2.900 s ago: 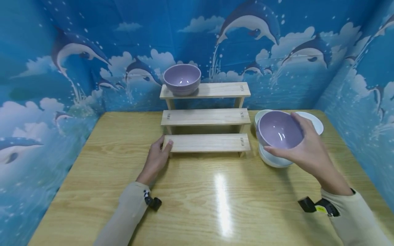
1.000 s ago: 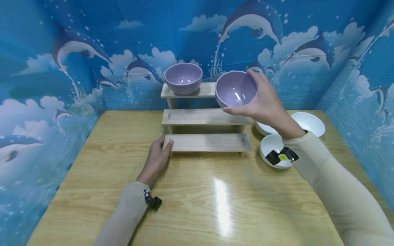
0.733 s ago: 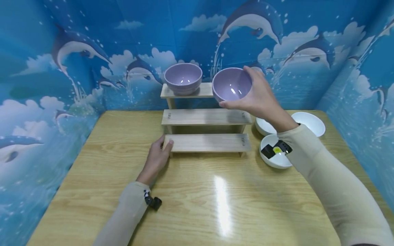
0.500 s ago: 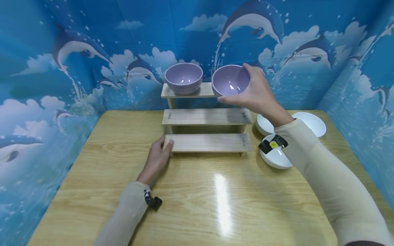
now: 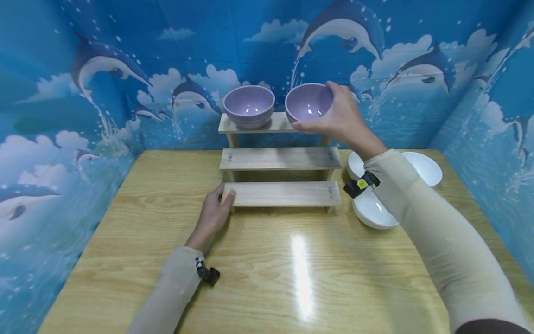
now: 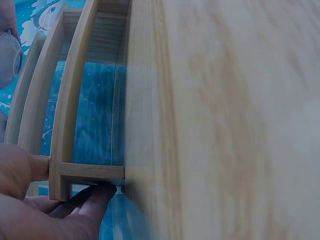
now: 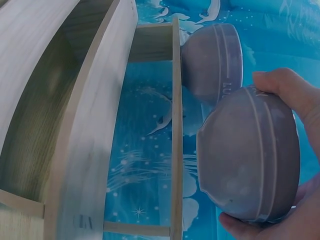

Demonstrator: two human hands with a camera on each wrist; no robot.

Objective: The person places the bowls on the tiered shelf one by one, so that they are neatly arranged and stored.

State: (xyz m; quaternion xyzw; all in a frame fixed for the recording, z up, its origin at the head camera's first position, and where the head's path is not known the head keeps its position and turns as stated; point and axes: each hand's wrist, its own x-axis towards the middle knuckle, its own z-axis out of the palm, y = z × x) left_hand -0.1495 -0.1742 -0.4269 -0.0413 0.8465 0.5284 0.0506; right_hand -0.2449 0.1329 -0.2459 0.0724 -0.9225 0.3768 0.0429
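Note:
My right hand grips a purple bowl by its side, thumb at the near rim and fingers at the far rim. The bowl is upright over the right half of the top board of a three-step wooden rack. In the right wrist view a narrow gap shows between the bowl's foot and that board. A second purple bowl stands on the board's left end. My left hand holds the left end of the lowest step; in the left wrist view its thumb and fingers are around the end piece.
Right of the rack, partly under my right forearm, are a white bowl, another pale bowl and a white dish. A wood-grain table carries everything. A blue dolphin-print cloth closes off the back and sides.
My right hand has carried the purple bowl from the right side of the table up and left, then back over the top board beside the other bowl. The left hand has stayed put.

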